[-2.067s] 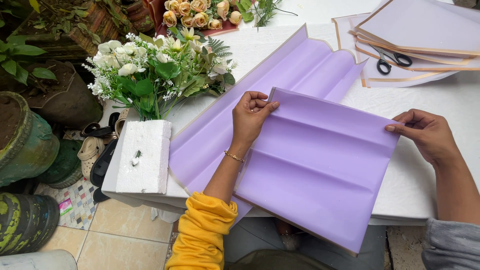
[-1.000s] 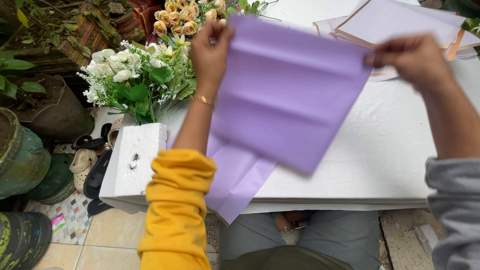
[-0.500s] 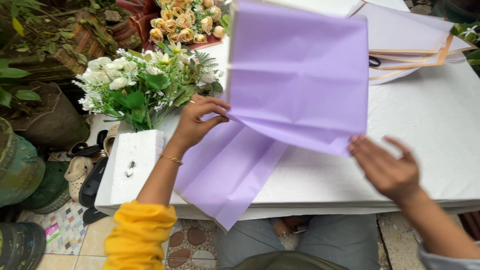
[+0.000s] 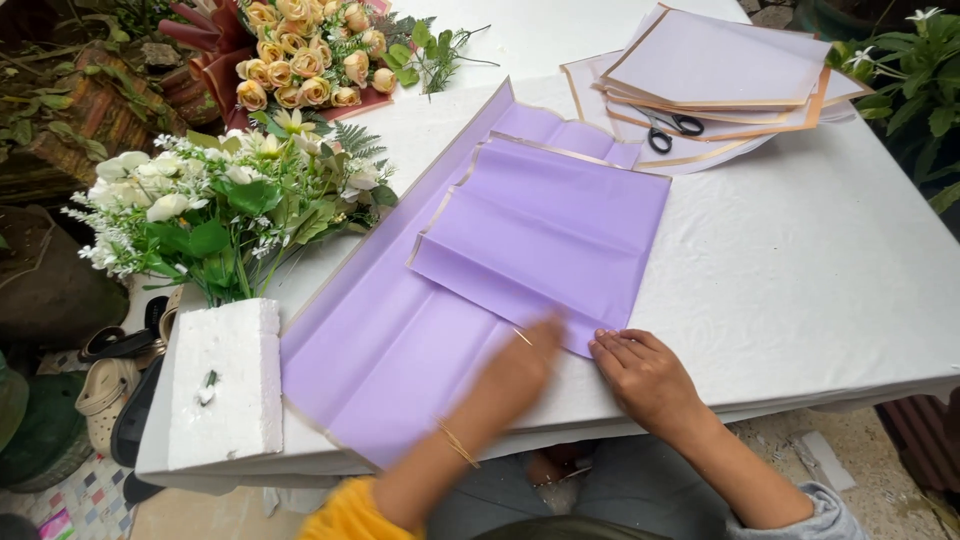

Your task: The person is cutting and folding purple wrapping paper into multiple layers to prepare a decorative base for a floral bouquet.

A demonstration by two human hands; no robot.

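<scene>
A folded lilac wrapping sheet point(image 4: 560, 235) with a gold edge lies on a larger lilac sheet point(image 4: 390, 350) spread across the white table point(image 4: 800, 290). My left hand point(image 4: 520, 375), blurred by motion, rests at the folded sheet's near corner. My right hand point(image 4: 640, 375) presses its fingertips flat on the table right beside that corner. Neither hand grips anything. A bunch of white flowers point(image 4: 215, 210) stands in a white foam block point(image 4: 225, 385) at the table's left end.
A stack of pale lilac sheets point(image 4: 720, 75) with black scissors point(image 4: 665, 125) on it lies at the far right. A bouquet of cream roses point(image 4: 300, 60) lies at the far left. Shoes and pots sit on the floor at left. A plant stands at right.
The folded sheet was lifted and turned in the air, then laid down on the larger sheet. Both hands have come down to its near corner.
</scene>
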